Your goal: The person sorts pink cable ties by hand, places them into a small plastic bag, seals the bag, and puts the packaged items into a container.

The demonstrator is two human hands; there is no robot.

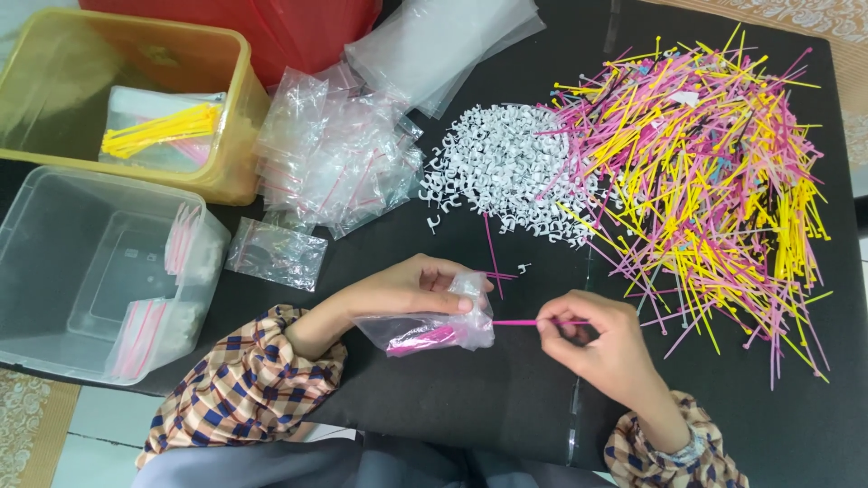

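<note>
A small clear plastic bag point(434, 330) is pinched by the left hand point(411, 289); a thin pink plastic cable tie point(533, 323) is pinched by the right hand point(601, 348), near the far-right heap of pink and yellow ties point(714, 172).

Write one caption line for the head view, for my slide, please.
Left hand holds a small clear bag open while right hand feeds in a pink cable tie.

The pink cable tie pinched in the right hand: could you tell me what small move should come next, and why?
Probably slide the pink cable tie leftward into the small clear bag. The right hand pinches its one end, while the other end points at the bag's mouth, which the left hand holds open. Pink ties already lie inside, so it likely joins them.
</note>
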